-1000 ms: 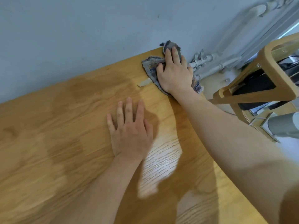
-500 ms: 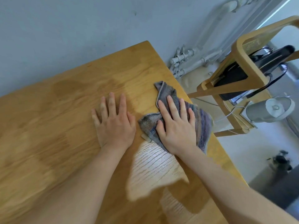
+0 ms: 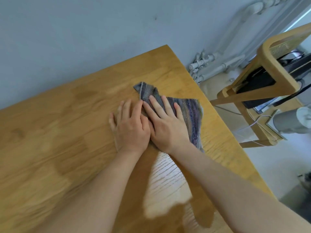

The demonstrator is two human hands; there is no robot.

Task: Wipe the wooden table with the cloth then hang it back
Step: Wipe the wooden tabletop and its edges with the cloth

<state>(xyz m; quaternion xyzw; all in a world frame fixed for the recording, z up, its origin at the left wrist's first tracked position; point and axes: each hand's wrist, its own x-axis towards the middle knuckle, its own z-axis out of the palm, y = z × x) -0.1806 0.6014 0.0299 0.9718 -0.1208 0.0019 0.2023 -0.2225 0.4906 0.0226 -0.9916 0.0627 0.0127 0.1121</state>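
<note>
A grey and purple striped cloth (image 3: 191,113) lies crumpled on the wooden table (image 3: 70,132), near its right edge. My right hand (image 3: 165,125) presses flat on the cloth with fingers spread and hides its middle. My left hand (image 3: 129,126) lies flat on the bare wood, fingers apart, its right side touching my right hand and the cloth's left edge. Damp darker patches mark the wood to the left.
A grey wall (image 3: 84,39) runs along the table's far edge. Right of the table stand white radiator pipes (image 3: 207,64) and a wooden chair (image 3: 272,81) holding dark items and cables. A grey cylinder (image 3: 289,121) sits lower right.
My right hand has dragged the cloth from the far corner back toward me and then left, until it meets my left hand. The left hand stayed flat on the wood.
</note>
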